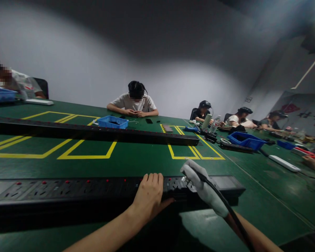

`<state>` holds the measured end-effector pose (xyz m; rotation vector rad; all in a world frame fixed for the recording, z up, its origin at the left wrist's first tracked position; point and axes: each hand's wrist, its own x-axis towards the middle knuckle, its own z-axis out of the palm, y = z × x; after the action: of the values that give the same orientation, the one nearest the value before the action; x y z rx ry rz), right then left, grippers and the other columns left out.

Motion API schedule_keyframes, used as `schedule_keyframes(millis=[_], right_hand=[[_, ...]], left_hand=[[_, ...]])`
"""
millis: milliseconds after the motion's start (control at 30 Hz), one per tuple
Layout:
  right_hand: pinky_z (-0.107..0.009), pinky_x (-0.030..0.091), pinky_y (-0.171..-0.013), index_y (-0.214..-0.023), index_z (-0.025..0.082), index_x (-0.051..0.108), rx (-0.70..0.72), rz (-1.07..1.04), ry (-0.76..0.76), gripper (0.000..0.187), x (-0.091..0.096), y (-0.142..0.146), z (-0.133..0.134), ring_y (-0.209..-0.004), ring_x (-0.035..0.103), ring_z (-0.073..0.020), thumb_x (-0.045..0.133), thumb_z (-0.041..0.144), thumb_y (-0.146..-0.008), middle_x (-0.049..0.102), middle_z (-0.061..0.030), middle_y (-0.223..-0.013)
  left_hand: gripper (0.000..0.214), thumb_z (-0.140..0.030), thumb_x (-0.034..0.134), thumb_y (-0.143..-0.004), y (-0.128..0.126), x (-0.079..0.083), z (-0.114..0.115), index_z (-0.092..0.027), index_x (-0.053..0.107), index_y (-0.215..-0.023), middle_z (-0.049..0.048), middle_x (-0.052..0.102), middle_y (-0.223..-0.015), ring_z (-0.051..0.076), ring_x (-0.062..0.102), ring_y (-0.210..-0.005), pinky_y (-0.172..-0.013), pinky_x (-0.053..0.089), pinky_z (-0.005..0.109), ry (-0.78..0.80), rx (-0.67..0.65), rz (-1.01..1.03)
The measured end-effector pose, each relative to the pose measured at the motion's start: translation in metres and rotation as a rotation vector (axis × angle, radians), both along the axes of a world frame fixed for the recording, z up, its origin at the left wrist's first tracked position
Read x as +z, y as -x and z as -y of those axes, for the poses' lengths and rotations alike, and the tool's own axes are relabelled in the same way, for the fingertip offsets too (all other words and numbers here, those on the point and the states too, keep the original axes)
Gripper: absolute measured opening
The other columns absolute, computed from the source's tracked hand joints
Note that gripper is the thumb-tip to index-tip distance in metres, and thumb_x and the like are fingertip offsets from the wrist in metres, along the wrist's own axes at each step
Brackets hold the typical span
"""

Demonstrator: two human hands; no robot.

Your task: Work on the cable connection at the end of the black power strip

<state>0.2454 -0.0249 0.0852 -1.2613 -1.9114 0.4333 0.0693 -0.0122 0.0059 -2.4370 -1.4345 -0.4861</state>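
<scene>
A long black power strip [94, 189] with sockets and a row of red buttons lies across the table in front of me. My bare left hand [149, 194] is wrapped over it, fingers on the far edge and thumb along the near side. To the right, my right hand [199, 185] wears a whitish glove. It is closed on a plug [185, 179] whose metal prongs show beside the sockets near the strip's right end. From that hand a thick black cable [229, 210] runs down toward me. Whether the prongs touch the strip I cannot tell.
A second black power strip [147, 135] lies farther back on the green table [144, 164], across yellow tape outlines. Behind it stands a light blue bin [112, 121]. At right are a dark blue bin [246, 140] and a white strip [285, 163]. Several people sit around the table.
</scene>
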Motion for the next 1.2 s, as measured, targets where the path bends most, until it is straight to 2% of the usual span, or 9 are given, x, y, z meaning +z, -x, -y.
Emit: schedule_keyframes(millis=[133,233,300,433,533,800,1067,1200], right_hand=[[-0.024,0.041,-0.061,-0.084,0.022,0.049,0.085,0.238,0.031,0.023,-0.004,0.023,-0.012,-0.062,0.055,-0.0134,0.042,0.043,-0.092,0.057,0.0020,-0.070],[-0.024,0.037,-0.058,-0.084,0.022,0.048,0.096,0.390,0.010,0.025,-0.016,0.035,-0.023,-0.059,0.056,-0.0130,0.039,0.044,-0.093,0.059,0.0021,-0.067],[-0.023,0.033,-0.055,-0.085,0.022,0.049,0.096,0.509,-0.067,0.027,-0.024,0.040,-0.031,-0.057,0.056,-0.0127,0.037,0.043,-0.094,0.059,0.0018,-0.066],[-0.026,0.023,-0.051,-0.090,0.020,0.051,0.052,0.729,-0.325,0.026,-0.037,0.048,-0.044,-0.051,0.053,-0.0130,0.040,0.043,-0.092,0.058,0.0016,-0.060],[-0.028,0.018,-0.052,-0.093,0.019,0.053,0.044,0.766,-0.379,0.024,-0.042,0.054,-0.043,-0.052,0.051,-0.0131,0.044,0.040,-0.090,0.058,0.0011,-0.059],[-0.029,0.021,-0.057,-0.091,0.019,0.054,0.047,0.784,-0.499,0.020,-0.050,0.049,-0.022,-0.059,0.053,-0.0132,0.037,0.031,-0.092,0.061,-0.0003,-0.067],[-0.029,0.019,-0.057,-0.088,0.021,0.055,0.032,0.765,-0.528,0.020,-0.052,0.048,-0.029,-0.057,0.054,-0.0133,0.041,0.036,-0.090,0.060,0.0015,-0.063],[-0.029,0.018,-0.056,-0.088,0.021,0.055,0.041,0.778,-0.513,0.017,-0.050,0.034,-0.027,-0.055,0.053,-0.0130,0.043,0.034,-0.088,0.060,0.0016,-0.062]], left_hand=[[0.089,-0.071,0.045,-0.076,0.023,0.005,0.004,-0.001,0.044,-0.130,0.0220,0.055,-0.120,0.034,0.049,-0.110,-0.095,0.036,0.049,-0.035,0.036,-0.015],[0.087,-0.072,0.038,-0.078,0.048,0.004,0.007,-0.001,0.047,-0.127,0.0214,0.056,-0.117,0.033,0.051,-0.105,-0.092,0.037,0.049,-0.010,0.058,-0.008],[0.085,-0.072,0.034,-0.080,0.063,0.001,0.007,-0.002,0.050,-0.125,0.0197,0.059,-0.113,0.032,0.054,-0.099,-0.089,0.039,0.048,0.001,0.067,-0.002],[0.083,-0.074,0.027,-0.081,0.078,-0.002,0.002,-0.004,0.056,-0.116,0.0176,0.061,-0.102,0.031,0.056,-0.093,-0.083,0.040,0.046,0.010,0.056,-0.008],[0.082,-0.075,0.023,-0.080,0.078,-0.001,-0.002,-0.006,0.059,-0.107,0.0156,0.061,-0.093,0.030,0.056,-0.088,-0.079,0.042,0.045,0.030,0.025,-0.009],[0.074,-0.074,0.026,-0.080,0.076,-0.001,-0.003,-0.010,0.059,-0.096,0.0129,0.058,-0.086,0.030,0.056,-0.085,-0.077,0.042,0.044,0.031,0.019,0.003],[0.075,-0.078,0.025,-0.077,0.077,-0.002,-0.006,-0.011,0.058,-0.087,0.0120,0.058,-0.082,0.028,0.056,-0.078,-0.073,0.043,0.042,0.041,0.022,0.004],[0.072,-0.077,0.029,-0.077,0.063,-0.001,-0.006,-0.012,0.059,-0.086,0.0112,0.058,-0.081,0.026,0.056,-0.076,-0.072,0.043,0.040,0.017,0.022,0.000]])
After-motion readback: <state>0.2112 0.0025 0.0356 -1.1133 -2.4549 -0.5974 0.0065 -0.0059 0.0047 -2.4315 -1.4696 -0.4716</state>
